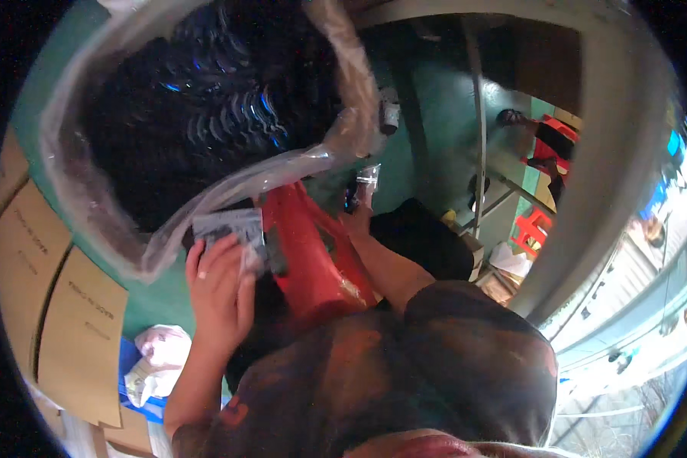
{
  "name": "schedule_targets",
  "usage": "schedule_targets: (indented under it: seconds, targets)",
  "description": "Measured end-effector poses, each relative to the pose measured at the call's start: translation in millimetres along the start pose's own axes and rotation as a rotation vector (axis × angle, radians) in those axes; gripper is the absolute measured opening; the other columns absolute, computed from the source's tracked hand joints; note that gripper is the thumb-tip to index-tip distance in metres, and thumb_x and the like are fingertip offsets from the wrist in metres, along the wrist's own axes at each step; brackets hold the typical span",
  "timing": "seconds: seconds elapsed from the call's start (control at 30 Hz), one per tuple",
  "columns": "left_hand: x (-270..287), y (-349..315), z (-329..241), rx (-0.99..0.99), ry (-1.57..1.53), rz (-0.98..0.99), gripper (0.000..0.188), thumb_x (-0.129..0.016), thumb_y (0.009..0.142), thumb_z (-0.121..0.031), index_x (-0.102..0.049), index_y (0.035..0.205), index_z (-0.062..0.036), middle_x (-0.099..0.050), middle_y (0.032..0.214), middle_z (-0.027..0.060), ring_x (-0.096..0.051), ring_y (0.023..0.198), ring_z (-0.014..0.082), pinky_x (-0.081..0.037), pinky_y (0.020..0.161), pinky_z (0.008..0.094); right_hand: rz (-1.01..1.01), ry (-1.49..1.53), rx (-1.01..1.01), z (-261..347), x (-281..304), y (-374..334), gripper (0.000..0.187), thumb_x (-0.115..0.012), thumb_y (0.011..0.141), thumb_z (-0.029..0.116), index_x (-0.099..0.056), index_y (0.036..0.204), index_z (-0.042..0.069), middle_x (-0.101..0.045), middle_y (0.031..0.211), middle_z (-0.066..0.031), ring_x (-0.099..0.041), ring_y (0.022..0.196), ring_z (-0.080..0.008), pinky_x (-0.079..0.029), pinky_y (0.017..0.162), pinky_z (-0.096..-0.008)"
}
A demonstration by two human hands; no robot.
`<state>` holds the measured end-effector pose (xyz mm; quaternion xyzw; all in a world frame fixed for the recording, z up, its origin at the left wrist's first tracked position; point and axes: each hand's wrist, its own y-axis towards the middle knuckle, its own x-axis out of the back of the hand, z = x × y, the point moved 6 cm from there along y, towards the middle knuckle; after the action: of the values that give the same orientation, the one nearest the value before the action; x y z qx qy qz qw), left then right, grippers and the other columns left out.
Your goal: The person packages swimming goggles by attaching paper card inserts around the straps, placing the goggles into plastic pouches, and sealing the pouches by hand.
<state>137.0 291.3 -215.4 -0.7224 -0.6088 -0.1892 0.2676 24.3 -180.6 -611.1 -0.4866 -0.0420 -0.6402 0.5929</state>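
Note:
My left hand (220,286) holds a small clear plastic bag (229,223), its fingers curled over the near side. Just beyond it is a large clear plastic liner (298,164), opened wide and full of glossy black curved pieces (240,118). To the right, my right hand (356,220) is closed on a small dark item (350,196) with blue glints. Clear plastic (369,177) stands up beside that item; its exact kind cannot be made out. A red plastic stool or chair (305,252) sits between my forearms.
Brown cartons (80,328) stand along the left. A blue container (133,366) with white plastic bags (159,355) is below them. A pale post (603,153) rises at right. Beyond it, another person (551,141) is near red stools (533,229). The floor (435,145) is green.

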Motion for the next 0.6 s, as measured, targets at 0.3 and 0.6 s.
schedule_targets:
  seconds: [0.3,0.6]
  targets:
    - [4,-30,15,-0.004,0.122,-0.101,0.022,-0.056,0.1,-0.018,-0.073,0.105,-0.0035,-0.071,0.119,0.0091,-0.059,0.127,0.0276,-0.032,0.117,0.0488,0.314,-0.34,0.008,141,26,-42,0.069,-0.077,0.073,0.02,-0.056,0.137,0.005,-0.071,0.113,-0.0219,-0.068,0.108,-0.0378,-0.053,0.095,-0.0459]
    - [6,-40,18,0.039,0.06,-0.039,0.017,-0.053,0.096,-0.007,-0.065,0.104,0.0001,-0.065,0.13,0.0159,-0.053,0.132,0.0395,-0.034,0.114,0.0546,0.204,-0.779,0.403,57,11,12,0.107,-0.076,0.075,0.02,-0.017,0.16,-0.003,-0.037,0.154,-0.0329,-0.048,0.137,-0.0475,-0.045,0.111,-0.0453]
